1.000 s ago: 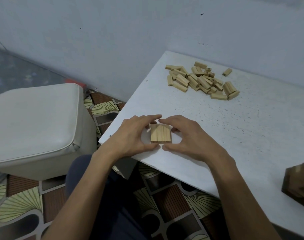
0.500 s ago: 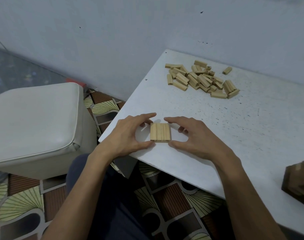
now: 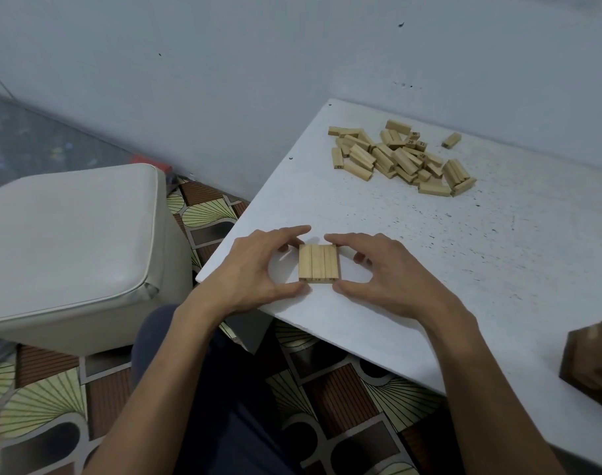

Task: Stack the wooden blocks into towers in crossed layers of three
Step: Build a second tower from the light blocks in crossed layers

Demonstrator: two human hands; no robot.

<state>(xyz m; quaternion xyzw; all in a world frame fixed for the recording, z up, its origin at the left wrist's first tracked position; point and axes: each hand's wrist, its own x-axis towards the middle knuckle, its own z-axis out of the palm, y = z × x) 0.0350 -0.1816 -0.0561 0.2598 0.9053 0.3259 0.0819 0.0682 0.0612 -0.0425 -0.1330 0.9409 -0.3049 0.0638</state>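
- Head view: we see a layer of three wooden blocks (image 3: pixel 318 263) lying flat and side by side on the white table (image 3: pixel 498 255), close to its near-left edge. Their long sides touch and their ends point near and far.
- The left hand (image 3: pixel 258 269) brackets the left side of this layer in a loose C. Its forefinger reaches past the far-left corner and its thumb lies by the near-left corner, with the other fingers tucked beside the blocks.
- The right hand (image 3: pixel 392 272) mirrors it on the right side, with its forefinger arched over the far edge and its thumb at the near-right corner.
- Both hands are spread and relaxed, not pinching. We cannot tell whether the fingertips actually touch the wood.
- Far back on the table, well apart from the layer, lies a loose heap of blocks (image 3: pixel 400 159). Some of them show printed numbers on their ends.
- One stray block (image 3: pixel 451 140) lies just to the right of the heap, near the wall (image 3: pixel 224 80).
- At the right edge of the view we see part of a dark stepped wooden object (image 3: pixel 594 368) on the table. It is cut off by the frame.
- Left of the table stands a pale cushioned stool (image 3: pixel 70 241) on a patterned floor (image 3: pixel 35 406).
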